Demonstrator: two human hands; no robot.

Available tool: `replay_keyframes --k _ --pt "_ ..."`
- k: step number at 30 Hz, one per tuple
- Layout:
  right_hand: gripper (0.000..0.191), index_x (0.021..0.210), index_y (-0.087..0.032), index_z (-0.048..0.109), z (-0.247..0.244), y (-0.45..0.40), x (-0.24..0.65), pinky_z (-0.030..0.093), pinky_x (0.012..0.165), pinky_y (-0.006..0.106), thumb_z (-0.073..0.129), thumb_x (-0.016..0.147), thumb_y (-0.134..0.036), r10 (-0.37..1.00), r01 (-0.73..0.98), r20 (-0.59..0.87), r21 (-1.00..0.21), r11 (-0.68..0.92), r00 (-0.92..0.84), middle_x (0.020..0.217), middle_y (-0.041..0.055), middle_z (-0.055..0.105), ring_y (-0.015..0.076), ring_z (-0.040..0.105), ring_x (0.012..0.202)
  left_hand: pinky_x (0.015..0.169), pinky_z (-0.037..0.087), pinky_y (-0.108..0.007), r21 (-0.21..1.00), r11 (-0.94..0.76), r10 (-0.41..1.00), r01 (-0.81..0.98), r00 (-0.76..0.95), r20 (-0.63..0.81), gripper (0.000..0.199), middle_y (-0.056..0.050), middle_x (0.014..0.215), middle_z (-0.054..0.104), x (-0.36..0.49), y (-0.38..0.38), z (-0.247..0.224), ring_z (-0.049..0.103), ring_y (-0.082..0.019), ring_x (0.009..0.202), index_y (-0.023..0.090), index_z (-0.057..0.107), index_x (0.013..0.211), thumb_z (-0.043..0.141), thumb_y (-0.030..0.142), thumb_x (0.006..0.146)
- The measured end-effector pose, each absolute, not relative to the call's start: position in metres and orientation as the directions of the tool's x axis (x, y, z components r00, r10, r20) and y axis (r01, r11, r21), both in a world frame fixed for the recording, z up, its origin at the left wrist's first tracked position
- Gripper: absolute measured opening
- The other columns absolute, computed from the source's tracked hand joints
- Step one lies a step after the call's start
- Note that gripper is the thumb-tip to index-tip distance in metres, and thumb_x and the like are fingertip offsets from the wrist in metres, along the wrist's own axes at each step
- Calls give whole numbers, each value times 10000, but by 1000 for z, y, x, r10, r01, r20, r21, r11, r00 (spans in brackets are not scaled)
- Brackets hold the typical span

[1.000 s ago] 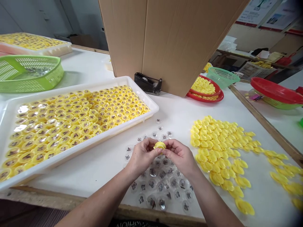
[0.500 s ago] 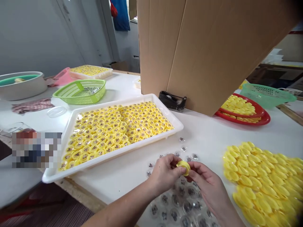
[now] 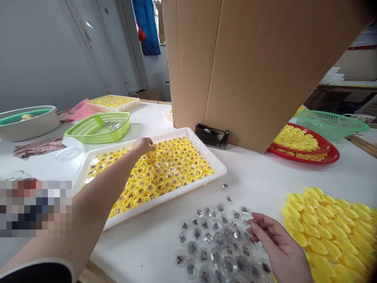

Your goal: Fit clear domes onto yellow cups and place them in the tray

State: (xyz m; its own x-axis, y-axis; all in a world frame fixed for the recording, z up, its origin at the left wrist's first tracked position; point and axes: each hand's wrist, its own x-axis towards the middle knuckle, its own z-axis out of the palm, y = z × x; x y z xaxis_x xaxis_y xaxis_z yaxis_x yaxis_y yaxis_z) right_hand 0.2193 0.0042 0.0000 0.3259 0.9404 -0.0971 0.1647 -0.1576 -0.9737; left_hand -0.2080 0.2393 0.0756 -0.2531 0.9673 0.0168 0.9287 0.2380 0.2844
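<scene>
My left hand (image 3: 143, 145) reaches far over the white tray (image 3: 220, 168), at the rows of yellow round pieces (image 3: 167, 184) with small printed pictures on top. Most of its fingers are hidden behind the hand; one fingertip shows at the right. At the right edge of a spread of clear round discs (image 3: 219, 238) with printed figures, my right hand (image 3: 275, 245) has its fingers curled and thumb close to the index finger. Whatever may be pinched there is too small to make out. Plain yellow oval pieces (image 3: 326, 220) lie in a pile to its right.
A tall cardboard box (image 3: 235, 70) stands behind the tray, with a black tape dispenser (image 3: 211, 135) before it. Red plates (image 3: 332, 156) of yellow pieces and a green colander (image 3: 332, 124) stand right. Left are a green basket (image 3: 97, 133), a cloth (image 3: 39, 147) and a white basin (image 3: 35, 127).
Both hands were together on a yellow round piece over the clear discs. My left hand has moved away to the far part of the tray; my right has shifted right, without the piece.
</scene>
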Motion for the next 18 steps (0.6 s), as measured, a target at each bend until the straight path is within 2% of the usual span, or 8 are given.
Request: replay_keyframes --k 3,5,7,9,11,13,15,18 --pt "499 1034 -166 629 -2 6 225 572 692 247 723 653 -473 946 189 -107 -967 -171 307 901 59 704 194 665 759 720 466 -320 185 260 961 948 -273 48 320 -98 945 661 -223 246 61 614 -292 881 197 692 919 696 386 660" --pt "493 1047 -169 624 -2 8 229 570 704 254 710 668 -473 954 220 -108 -960 -173 279 913 62 702 203 670 783 755 463 -344 136 267 956 954 -281 91 363 -120 1079 608 -230 247 56 599 -307 933 208 674 1013 651 395 702" --pt "465 1038 -175 627 2 12 233 567 713 269 683 694 -482 963 278 -96 -946 -167 251 918 64 698 213 672 807 769 459 -347 103 249 958 963 -260 123 393 -118 1183 548 -234 248 53 593 -296 948 237 638 1111 597 387 750" --pt "395 1003 -190 638 9 23 233 558 726 284 634 740 -484 976 406 -51 -904 -136 213 921 61 692 213 669 826 777 454 -326 76 193 972 978 -201 118 355 -86 1167 557 -236 248 51 593 -274 942 270 649 1101 573 380 771" --pt "289 958 -202 646 17 39 230 538 747 291 561 808 -434 989 612 36 -788 -59 141 934 57 679 201 657 845 779 449 -307 52 133 986 990 -138 93 300 -70 1068 599 -235 248 51 589 -267 934 263 688 1024 581 377 768" --pt "224 949 -192 644 22 62 223 505 796 295 473 863 -307 992 815 122 -577 43 33 985 70 651 185 636 882 780 445 -306 31 99 991 995 -101 82 275 -73 972 619 -234 245 52 579 -268 917 225 708 967 587 364 763" --pt "212 957 -181 656 21 85 215 468 852 303 478 845 -203 994 863 106 -504 44 11 1004 82 628 185 619 914 785 445 -321 17 76 992 997 -77 95 281 -71 923 617 -234 240 56 565 -257 888 192 705 965 575 347 769" --pt "228 1011 -177 656 12 114 202 452 851 318 512 835 -195 998 900 65 -433 41 -13 1057 108 586 194 609 915 782 454 -364 8 43 990 999 -43 133 336 -77 915 603 -234 231 65 541 -248 853 162 685 1020 548 358 783"
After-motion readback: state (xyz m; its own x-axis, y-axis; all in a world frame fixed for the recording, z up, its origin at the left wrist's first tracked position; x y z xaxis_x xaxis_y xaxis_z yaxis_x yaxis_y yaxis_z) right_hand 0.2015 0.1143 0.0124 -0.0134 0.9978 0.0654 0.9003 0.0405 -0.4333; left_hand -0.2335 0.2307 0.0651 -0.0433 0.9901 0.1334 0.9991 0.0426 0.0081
